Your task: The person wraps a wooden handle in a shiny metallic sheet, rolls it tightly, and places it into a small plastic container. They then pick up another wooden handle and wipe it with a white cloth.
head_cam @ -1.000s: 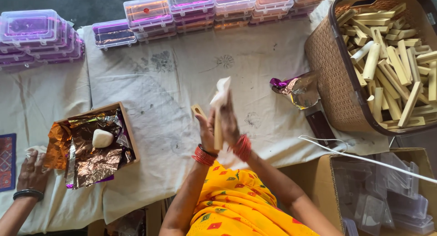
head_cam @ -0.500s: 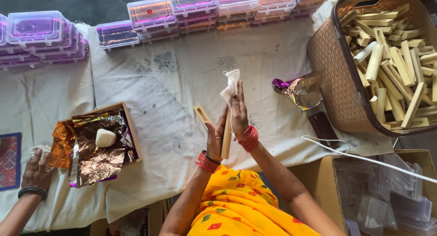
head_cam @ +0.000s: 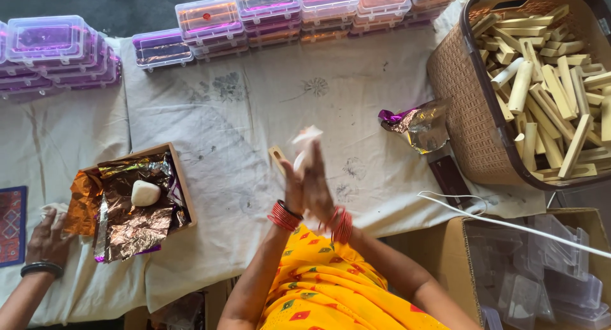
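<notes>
Head view, looking down on a cloth-covered desk (head_cam: 254, 113). At centre, the left hand (head_cam: 294, 189) and the right hand (head_cam: 318, 187) are pressed palm to palm, fingers pointing toward 12 o'clock. Between the palms they clamp a white, soft-looking piece (head_cam: 305, 142), whose blurred upper end sticks out above the fingertips; both hands are thus closed on it. Red bangles (head_cam: 283, 215) ring both wrists.

Just at 10 o'clock of the hands, a small pale wooden piece (head_cam: 277, 159) lies flat on the cloth, near the left hand but apparently apart from it.

At 9 o'clock, a shallow wooden tray (head_cam: 185, 190) holds crumpled copper and purple foil (head_cam: 130, 225), with a white rounded lump (head_cam: 145, 193) resting on the foil. Farther toward 8 o'clock, another person's hand (head_cam: 46, 238) lies on the cloth beside the tray.

At 2 o'clock, a crumpled foil wrapper (head_cam: 417, 123) lies just beside a brown woven basket (head_cam: 461, 113) filled with pale wooden sticks (head_cam: 547, 82).

Along 11 to 1 o'clock, clear plastic boxes (head_cam: 210, 21) with purple and orange contents stand stacked in a row.

At 4 o'clock, a cardboard box (head_cam: 455, 266) holds empty clear plastic cases (head_cam: 560, 279); a white cord (head_cam: 496, 222) crosses above it.
</notes>
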